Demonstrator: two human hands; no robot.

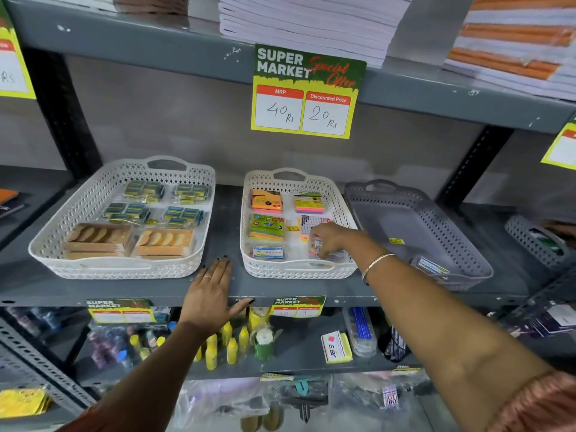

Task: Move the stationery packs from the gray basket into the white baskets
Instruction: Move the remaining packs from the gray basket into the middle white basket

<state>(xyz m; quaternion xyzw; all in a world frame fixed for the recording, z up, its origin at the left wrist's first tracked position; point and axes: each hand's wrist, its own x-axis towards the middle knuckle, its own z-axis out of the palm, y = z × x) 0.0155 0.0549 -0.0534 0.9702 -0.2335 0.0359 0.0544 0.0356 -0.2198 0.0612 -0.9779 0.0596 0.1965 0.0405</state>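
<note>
A gray basket (442, 219) stands on the right of the shelf with one clear pack (431, 265) lying in its near corner. Two white baskets sit to its left. The middle white basket (249, 198) holds sticky-note packs and small clear packs. The left white basket (93, 194) holds blue-and-yellow packs and orange boxes. My right hand (332, 238) reaches into the middle basket's near right corner, fingers curled on a small clear pack (316, 246). My left hand (212, 291) lies flat on the shelf edge between the white baskets, fingers apart.
A price sign (307, 92) hangs from the shelf above. Stacks of notebooks (311, 23) fill the upper shelf. Another gray basket (536, 241) shows at the far right. The lower shelf holds yellow bottles (230, 347) and packets.
</note>
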